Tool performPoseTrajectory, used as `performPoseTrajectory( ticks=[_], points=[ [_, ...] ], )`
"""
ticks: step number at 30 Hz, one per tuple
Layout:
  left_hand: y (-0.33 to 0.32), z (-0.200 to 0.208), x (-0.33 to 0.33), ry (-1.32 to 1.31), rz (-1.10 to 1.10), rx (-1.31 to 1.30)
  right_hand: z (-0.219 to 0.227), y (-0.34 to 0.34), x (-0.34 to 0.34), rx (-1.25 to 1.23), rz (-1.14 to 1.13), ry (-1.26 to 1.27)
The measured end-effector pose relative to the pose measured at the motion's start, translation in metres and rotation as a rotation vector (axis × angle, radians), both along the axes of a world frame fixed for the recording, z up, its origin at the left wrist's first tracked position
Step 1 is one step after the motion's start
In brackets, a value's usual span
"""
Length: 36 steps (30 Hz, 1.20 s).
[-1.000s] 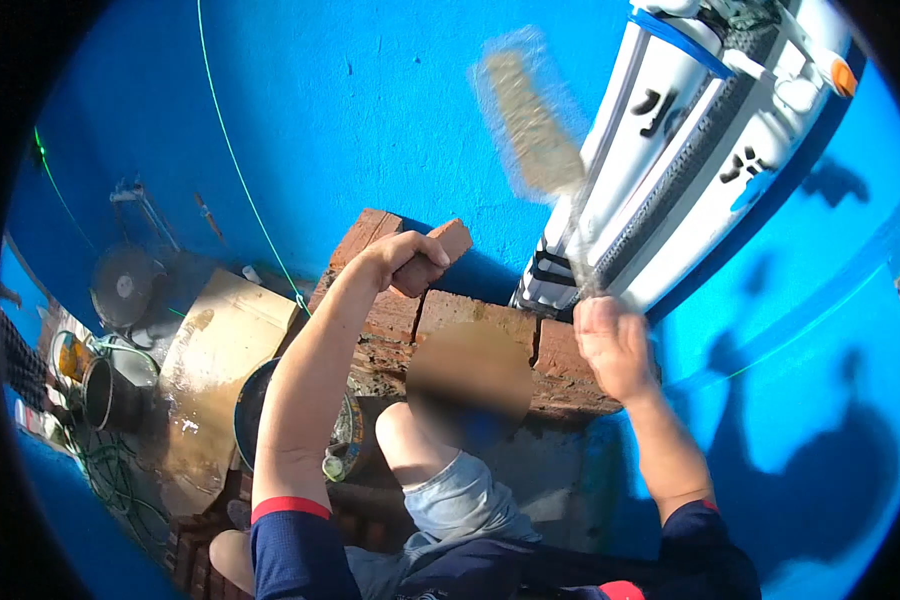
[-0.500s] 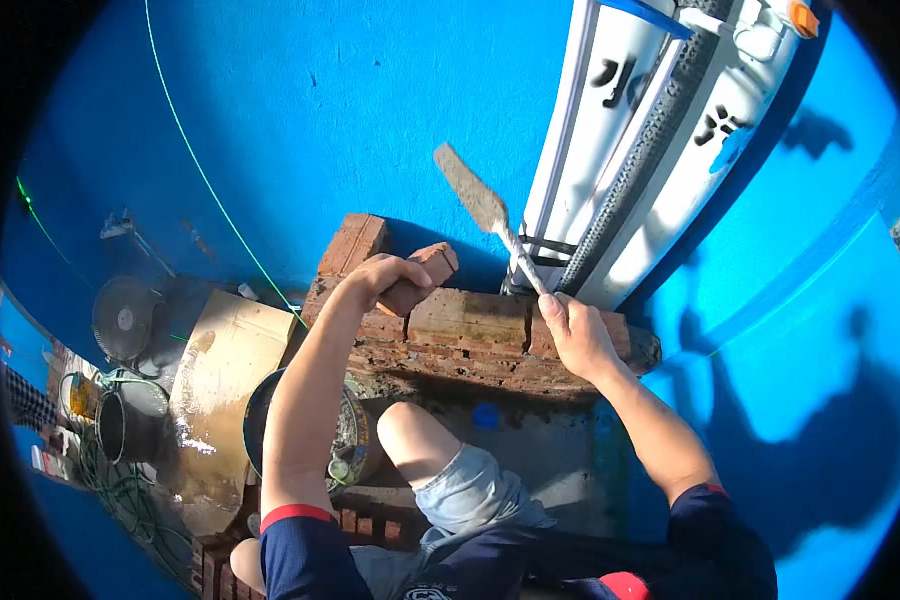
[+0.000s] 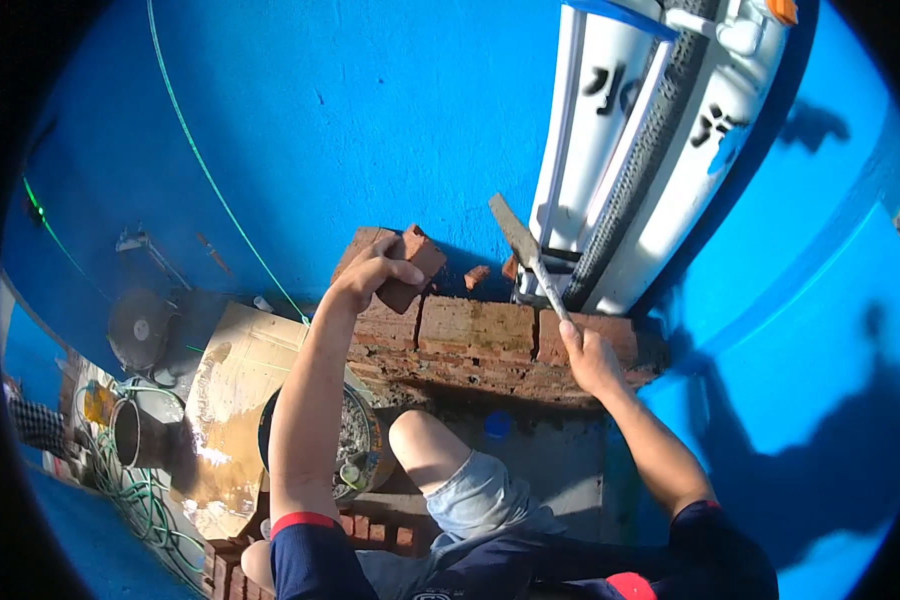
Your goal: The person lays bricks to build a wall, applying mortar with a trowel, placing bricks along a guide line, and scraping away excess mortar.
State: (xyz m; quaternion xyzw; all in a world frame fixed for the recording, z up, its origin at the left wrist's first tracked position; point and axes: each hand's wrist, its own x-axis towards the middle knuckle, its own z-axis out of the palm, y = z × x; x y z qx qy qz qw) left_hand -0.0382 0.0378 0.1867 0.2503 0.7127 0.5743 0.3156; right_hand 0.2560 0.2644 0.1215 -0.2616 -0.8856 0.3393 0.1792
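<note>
My left hand (image 3: pixel 372 276) is closed around a piece of red brick (image 3: pixel 420 256) with a rough, jagged far end. It holds the piece over the left part of a low brick wall (image 3: pixel 477 328). In my right hand (image 3: pixel 594 360) is the handle of a mortar-smeared trowel (image 3: pixel 516 232), its blade pointing up and to the left, apart from the brick. A small brick fragment (image 3: pixel 477 277) lies behind the wall's top course, between brick and trowel. Another reddish bit (image 3: pixel 510 267) shows beside the trowel blade.
White pipes (image 3: pixel 575 150) and a dark corrugated one run up the blue wall (image 3: pixel 370 120). A green string (image 3: pixel 192 140) hangs at left. A bucket of mortar (image 3: pixel 355 440) stands by my left forearm. Cardboard (image 3: pixel 235 385), a dark bucket (image 3: pixel 135 432) and a tangled green hose (image 3: pixel 145 510) lie further left.
The brick in my left hand has become shorter, with a broken end, and fragments now show behind the wall's top. The trowel has come down and to the right.
</note>
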Motion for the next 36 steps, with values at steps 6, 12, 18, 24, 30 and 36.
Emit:
performPoseTrajectory(
  ticks=[6, 12, 18, 24, 30, 36],
  points=[
    [-0.01, 0.005, 0.053, -0.064, -0.225, 0.552, -0.026, -0.016, 0.045, -0.782, 0.121, 0.25],
    [0.006, -0.076, 0.129, -0.735, -0.191, 0.969, -0.018, -0.052, 0.056, -1.028, 0.178, 0.364],
    [0.051, -0.093, 0.211, -1.195, -0.296, 0.937, -0.023, -0.044, 0.085, -1.215, 0.182, 0.467],
    [0.056, -0.117, 0.232, -0.91, -0.247, 0.817, -0.016, -0.051, 0.11, -1.284, 0.116, 0.456],
    [0.049, -0.076, 0.232, -0.266, -0.017, 0.284, -0.03, -0.049, 0.117, -1.073, -0.003, 0.363],
    [0.068, -0.069, 0.284, 0.035, 0.012, 0.16, -0.037, -0.059, 0.116, -0.566, -0.277, 0.607]
  ],
)
